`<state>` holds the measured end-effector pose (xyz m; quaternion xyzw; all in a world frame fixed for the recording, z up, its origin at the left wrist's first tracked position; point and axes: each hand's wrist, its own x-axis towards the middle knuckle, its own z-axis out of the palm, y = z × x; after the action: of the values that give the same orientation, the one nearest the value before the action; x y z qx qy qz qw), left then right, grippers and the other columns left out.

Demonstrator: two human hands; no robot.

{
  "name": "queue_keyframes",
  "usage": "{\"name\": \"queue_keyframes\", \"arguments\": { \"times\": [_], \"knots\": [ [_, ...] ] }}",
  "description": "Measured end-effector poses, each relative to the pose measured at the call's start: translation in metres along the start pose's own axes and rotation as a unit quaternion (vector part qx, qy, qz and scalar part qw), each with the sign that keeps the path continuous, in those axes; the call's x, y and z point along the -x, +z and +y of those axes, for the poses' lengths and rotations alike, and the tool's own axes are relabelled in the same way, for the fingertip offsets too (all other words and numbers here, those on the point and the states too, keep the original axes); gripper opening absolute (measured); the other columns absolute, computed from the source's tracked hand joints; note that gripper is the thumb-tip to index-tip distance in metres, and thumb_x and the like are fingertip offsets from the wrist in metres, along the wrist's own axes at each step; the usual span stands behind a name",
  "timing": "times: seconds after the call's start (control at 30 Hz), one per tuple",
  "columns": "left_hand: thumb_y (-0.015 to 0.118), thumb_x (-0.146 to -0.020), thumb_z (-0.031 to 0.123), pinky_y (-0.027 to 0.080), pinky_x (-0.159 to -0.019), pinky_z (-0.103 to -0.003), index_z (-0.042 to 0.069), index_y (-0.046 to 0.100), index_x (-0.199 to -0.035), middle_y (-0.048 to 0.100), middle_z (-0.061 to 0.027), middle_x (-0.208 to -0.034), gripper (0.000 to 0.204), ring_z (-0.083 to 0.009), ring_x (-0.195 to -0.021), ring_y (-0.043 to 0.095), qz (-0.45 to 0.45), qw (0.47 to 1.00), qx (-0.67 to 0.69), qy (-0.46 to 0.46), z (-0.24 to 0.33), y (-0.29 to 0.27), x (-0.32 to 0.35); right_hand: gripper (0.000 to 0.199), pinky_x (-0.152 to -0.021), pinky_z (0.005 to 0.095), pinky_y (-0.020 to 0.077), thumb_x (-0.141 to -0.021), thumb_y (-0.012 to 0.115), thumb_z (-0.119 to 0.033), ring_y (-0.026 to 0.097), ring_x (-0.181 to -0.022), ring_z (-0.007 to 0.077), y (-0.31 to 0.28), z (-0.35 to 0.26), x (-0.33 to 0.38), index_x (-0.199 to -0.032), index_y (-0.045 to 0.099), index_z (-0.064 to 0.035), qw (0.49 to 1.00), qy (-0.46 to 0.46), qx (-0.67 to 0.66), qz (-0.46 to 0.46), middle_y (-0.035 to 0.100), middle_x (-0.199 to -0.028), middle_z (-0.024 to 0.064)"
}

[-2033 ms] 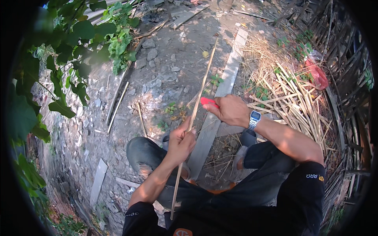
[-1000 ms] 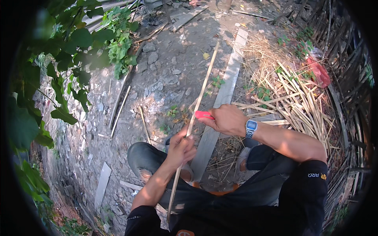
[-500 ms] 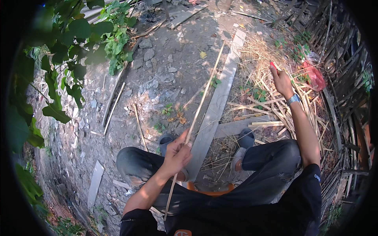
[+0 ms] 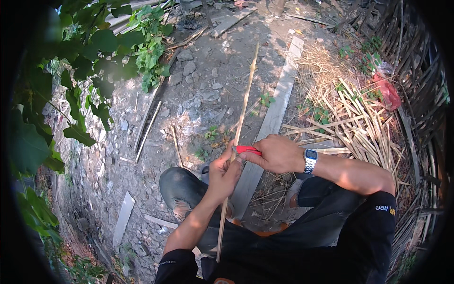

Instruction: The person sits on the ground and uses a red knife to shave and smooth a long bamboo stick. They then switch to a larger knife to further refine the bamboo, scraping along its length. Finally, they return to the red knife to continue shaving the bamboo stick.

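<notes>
My left hand (image 4: 224, 176) is closed around a long, thin bamboo strip (image 4: 247, 97). The strip slants from my lap up and away over the ground. In my right hand (image 4: 279, 154), wrapped by the fingers, is a red-handled knife (image 4: 248, 150). Its tip meets the strip right at my left thumb and fingers. How far the blade bites into the strip is too small to tell. A grey wooden plank (image 4: 272, 120) lies on the ground just beyond and below both hands.
A heap of cut strips (image 4: 369, 128) lies to the right, with pale shavings (image 4: 326, 64) beyond it. A red plastic bag (image 4: 388, 92) sits near the stick fence (image 4: 416, 61). Leafy branches (image 4: 75, 94) hang at the left over stony ground.
My right hand has come from the far right, near the shavings, in to the strip, bringing the knife against it. The left hand keeps its hold, and the strip stands a little more upright.
</notes>
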<state>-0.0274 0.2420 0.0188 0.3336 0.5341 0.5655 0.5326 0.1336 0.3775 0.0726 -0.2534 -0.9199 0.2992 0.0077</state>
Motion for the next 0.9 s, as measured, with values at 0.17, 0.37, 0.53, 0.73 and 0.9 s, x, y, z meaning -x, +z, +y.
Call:
{"name": "queue_keyframes", "arguments": {
  "times": [0.17, 0.37, 0.53, 0.73, 0.9],
  "knots": [
    [0.053, -0.102, 0.004, 0.029, -0.048, -0.020, 0.004, 0.032, -0.157, 0.042, 0.0093, -0.065, 0.058, 0.0003, -0.053, 0.036, -0.016, 1.000, -0.001, -0.024, -0.009, -0.008, -0.001, 0.069, -0.057, 0.0525, 0.0485, -0.099, 0.049, -0.061, 0.064, -0.059, 0.0411, 0.014, 0.023, -0.008, -0.073, 0.069, -0.0007, 0.996, -0.012, 0.066, 0.054, 0.058, -0.056, 0.0229],
    [0.054, -0.100, 0.000, 0.032, -0.053, -0.019, 0.001, 0.037, -0.154, 0.047, 0.0104, -0.072, 0.057, 0.0010, -0.059, 0.039, -0.084, 0.992, -0.079, -0.059, -0.008, -0.012, 0.037, 0.078, -0.072, 0.0511, 0.0534, -0.102, 0.039, -0.060, 0.067, -0.073, 0.0460, -0.052, 0.149, -0.030, -0.073, 0.067, 0.0061, 0.952, 0.241, 0.079, 0.174, 0.064, -0.070, 0.0298],
    [0.053, -0.101, 0.000, 0.030, -0.050, -0.020, 0.003, 0.035, -0.155, 0.043, 0.0091, -0.066, 0.057, -0.0005, -0.055, 0.036, -0.168, 0.983, -0.065, -0.025, -0.015, -0.021, 0.044, 0.086, -0.088, 0.0525, 0.0526, -0.100, 0.034, -0.068, 0.067, -0.094, 0.0487, -0.082, 0.294, 0.052, -0.086, 0.071, 0.0085, 0.862, 0.385, 0.164, 0.286, 0.066, -0.091, 0.0377],
    [0.046, -0.103, 0.002, 0.026, -0.042, -0.022, 0.009, 0.031, -0.158, 0.031, 0.0073, -0.054, 0.057, -0.0034, -0.043, 0.027, -0.127, 0.985, 0.105, -0.045, -0.013, -0.019, 0.019, 0.077, -0.062, 0.0468, 0.0454, -0.100, 0.045, -0.061, 0.061, -0.060, 0.0387, -0.099, 0.196, 0.036, -0.065, 0.060, 0.0063, 0.897, 0.285, 0.034, 0.336, 0.055, -0.059, 0.0254],
    [0.045, -0.103, 0.007, 0.025, -0.036, -0.021, 0.011, 0.037, -0.155, 0.025, 0.0063, -0.051, 0.052, -0.0045, -0.038, 0.025, -0.106, 0.973, 0.183, -0.088, 0.014, -0.005, 0.014, 0.067, -0.060, 0.0477, 0.0452, -0.101, 0.049, -0.054, 0.060, -0.056, 0.0371, -0.077, 0.054, 0.011, -0.071, 0.062, 0.0041, 0.972, 0.120, -0.011, 0.202, 0.055, -0.057, 0.0219]
  ]
}}
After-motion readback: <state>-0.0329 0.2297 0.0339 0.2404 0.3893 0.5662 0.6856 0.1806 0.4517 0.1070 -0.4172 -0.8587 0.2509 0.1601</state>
